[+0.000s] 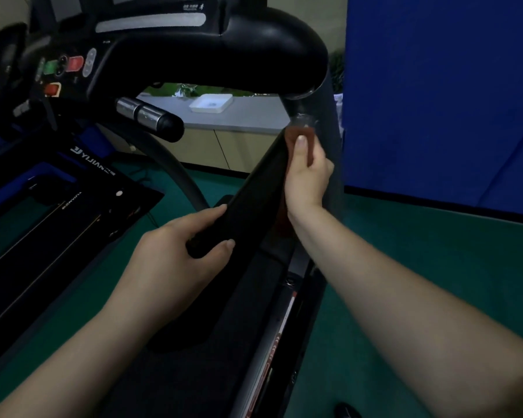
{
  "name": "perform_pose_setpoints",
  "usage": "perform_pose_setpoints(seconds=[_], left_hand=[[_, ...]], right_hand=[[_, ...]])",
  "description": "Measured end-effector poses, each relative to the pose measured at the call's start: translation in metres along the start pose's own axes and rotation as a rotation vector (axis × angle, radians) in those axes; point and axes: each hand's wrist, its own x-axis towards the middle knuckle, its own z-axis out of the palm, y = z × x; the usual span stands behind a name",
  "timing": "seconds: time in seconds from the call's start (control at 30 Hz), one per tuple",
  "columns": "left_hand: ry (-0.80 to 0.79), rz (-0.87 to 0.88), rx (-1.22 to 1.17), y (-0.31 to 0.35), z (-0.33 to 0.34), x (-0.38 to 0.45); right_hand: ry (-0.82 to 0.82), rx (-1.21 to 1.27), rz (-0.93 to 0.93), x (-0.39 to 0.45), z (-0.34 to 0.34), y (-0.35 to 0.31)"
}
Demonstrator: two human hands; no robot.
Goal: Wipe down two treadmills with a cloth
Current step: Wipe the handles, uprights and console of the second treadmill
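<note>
Green floor [405, 267]; blue partition [435, 95]; grey counter [239, 116].

A person's left hand [191, 239] grips the lower end of a treadmill's black handrail [245, 203] while the right hand [307, 176] presses a reddish-brown cloth [298, 137] against the rail higher up, near the grey upright [332, 146]. The console [73, 64] with green and red buttons sits at upper left; a second treadmill [58, 206] lies beside it on green floor [420, 267].
</note>
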Motion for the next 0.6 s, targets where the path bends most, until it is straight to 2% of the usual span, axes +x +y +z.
perform_pose_setpoints(seconds=[0.13,0.27,0.4,0.5,0.6], left_hand=[[0.012,-0.016,0.006,-0.001,0.001,0.0],[0.023,0.0,0.02,0.001,0.001,0.001],[0.023,-0.006,0.0,0.002,0.001,0.0],[0.014,-0.018,-0.026,0.001,0.0,0.0],[0.009,-0.016,-0.039,0.001,0.0,-0.001]], right_hand=[[0.004,0.037,0.029,-0.049,-0.002,0.01],[-0.097,0.059,-0.134,-0.119,-0.004,0.018],[-0.054,-0.033,-0.156,-0.064,0.004,0.006],[0.019,-0.028,-0.037,-0.012,0.003,-0.002],[0.048,-0.009,0.058,-0.012,0.004,-0.003]])
